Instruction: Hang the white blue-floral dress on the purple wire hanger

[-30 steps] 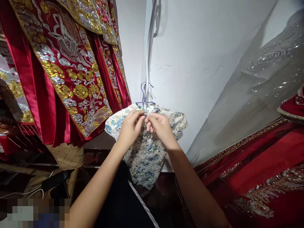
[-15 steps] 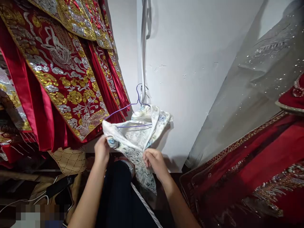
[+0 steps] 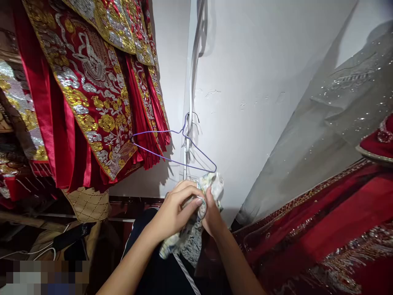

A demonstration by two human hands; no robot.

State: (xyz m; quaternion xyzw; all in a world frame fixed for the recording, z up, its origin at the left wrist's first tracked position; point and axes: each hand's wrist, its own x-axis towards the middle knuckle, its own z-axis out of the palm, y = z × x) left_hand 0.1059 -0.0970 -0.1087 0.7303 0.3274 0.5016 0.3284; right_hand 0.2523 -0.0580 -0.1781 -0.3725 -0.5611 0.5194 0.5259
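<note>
A pale garment with a blue and green floral print (image 3: pixel 192 241) is bunched between my two hands, its lower part dangling over my dark trousers. My left hand (image 3: pixel 184 203) pinches a fold of it between thumb and fingers. Close beside, my right hand (image 3: pixel 211 215) is closed on the cloth too, its thumb pointing up; most of its fingers are hidden. Just above hangs a purple wire hanger (image 3: pixel 172 162), its hook at a white vertical strip (image 3: pixel 192 73) on the wall. Its bare bar ends right over the garment's top.
Red costumes with gold and silver embroidery (image 3: pixel 95 94) hang at left. To the right are a sheer sparkling fabric (image 3: pixel 307 135) and a red beaded garment (image 3: pixel 337 196). Behind stands a white wall (image 3: pixel 245 61). A black object with a white cable (image 3: pixel 70 237) lies lower left.
The floral garment has come off the hanger and is now gathered lower. My left hand has moved right, to meet my right hand. The hanger has swung and hangs bare.
</note>
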